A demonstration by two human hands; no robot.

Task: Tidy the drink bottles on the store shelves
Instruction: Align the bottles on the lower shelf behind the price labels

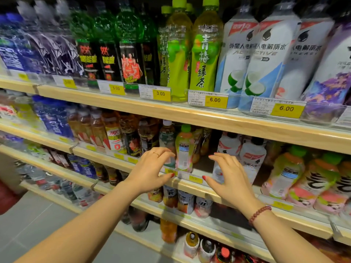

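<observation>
Bottle [183, 149], green cap, pink-green label, upright; left hand [152, 168], right hand [229, 177] flank it, grips apart, empty.

Left hand [152, 168] bears a ring [156, 153], right wrist [247, 203] a beaded bracelet [259, 215].

A pink-and-green labelled bottle [183, 150] with a green cap stands upright at the front edge of the middle shelf [106, 156], its barcode side facing out. A white-capped bottle [167, 141] stands just beside it on the left, and on its right a bare gap separates it from the white bottles with black caps [228, 154]. On the top shelf [247, 126] stand upright rows of dark green bottles [131, 50], yellow-green tea bottles [206, 50] and tall white bottles [239, 54], labels forward.
</observation>
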